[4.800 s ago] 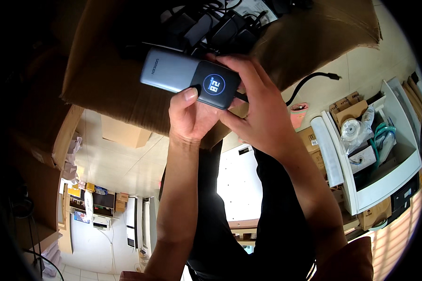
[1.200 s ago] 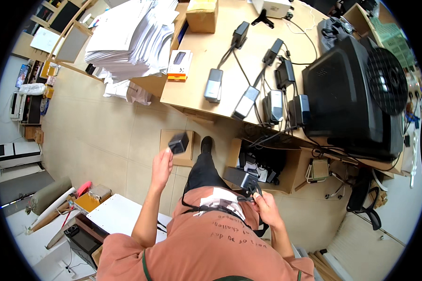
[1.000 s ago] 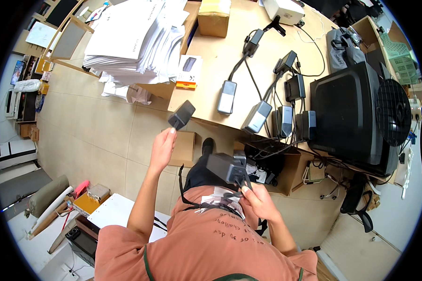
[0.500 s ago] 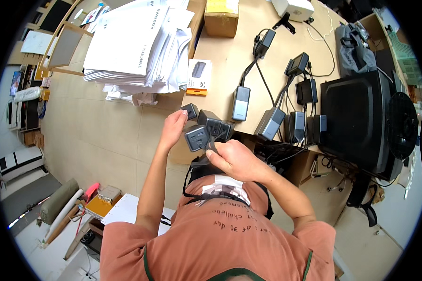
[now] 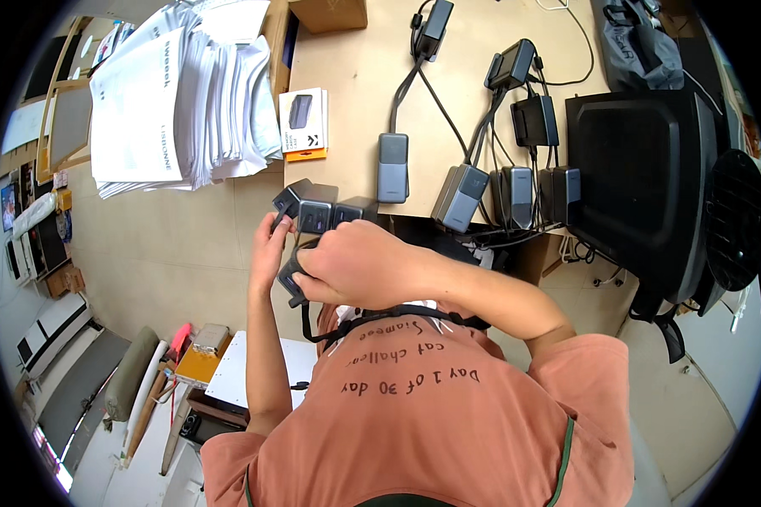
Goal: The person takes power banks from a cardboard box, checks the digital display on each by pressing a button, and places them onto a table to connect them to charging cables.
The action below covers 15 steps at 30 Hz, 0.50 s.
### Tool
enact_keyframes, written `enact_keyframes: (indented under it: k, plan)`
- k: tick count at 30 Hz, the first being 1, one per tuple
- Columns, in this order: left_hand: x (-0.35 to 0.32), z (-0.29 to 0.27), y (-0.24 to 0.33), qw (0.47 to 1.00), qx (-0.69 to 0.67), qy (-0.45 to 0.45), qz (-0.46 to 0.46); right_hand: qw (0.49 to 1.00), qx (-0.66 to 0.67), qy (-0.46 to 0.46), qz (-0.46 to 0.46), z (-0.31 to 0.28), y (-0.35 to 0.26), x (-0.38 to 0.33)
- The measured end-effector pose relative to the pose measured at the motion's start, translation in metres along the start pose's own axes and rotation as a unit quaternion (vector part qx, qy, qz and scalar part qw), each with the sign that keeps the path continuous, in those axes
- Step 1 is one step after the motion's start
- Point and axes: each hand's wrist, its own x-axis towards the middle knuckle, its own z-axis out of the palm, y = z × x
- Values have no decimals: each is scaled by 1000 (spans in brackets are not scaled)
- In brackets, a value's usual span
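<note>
In front of me hangs a bunch of dark grey power banks, their port ends turned toward me. My left hand (image 5: 270,250) is closed, its thumb and fingers pinching the leftmost power bank (image 5: 289,199). Beside that one are a middle power bank (image 5: 316,215) and another power bank (image 5: 353,209), partly covered by my right hand. My right hand (image 5: 359,266) is curled into a fist over the bunch; the dark cables it grips are mostly hidden. A lower power bank (image 5: 291,277) shows tilted at the left of this fist.
On the wooden table (image 5: 347,80) several grey power banks (image 5: 392,169) stand along the near edge, wired to small black screen units (image 5: 511,64). A white-and-orange box (image 5: 304,122) lies left. Further left rises a paper stack (image 5: 186,110). A black suitcase-like case (image 5: 638,186) stands right.
Both hands and the bunch have moved left. My right fist now reaches across the bunch, covering the cables seen earlier, and the lower power bank has tilted. The view has shifted too.
</note>
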Motion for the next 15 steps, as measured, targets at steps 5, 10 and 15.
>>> enact_keyframes:
  k: [5, 10, 15]
  plan:
    - [3, -13, -18, 1000, 8, 10, 15, 998, -23, 41, -42, -20, 22, 12]
    - [1, -8, -3, 988, 141, 52, 30, 994, -103, 32, -31, -11, 60, 32]
    - [3, -3, 32, 954, 256, 66, 141, 977, -199, 78, -8, -4, 70, 36]
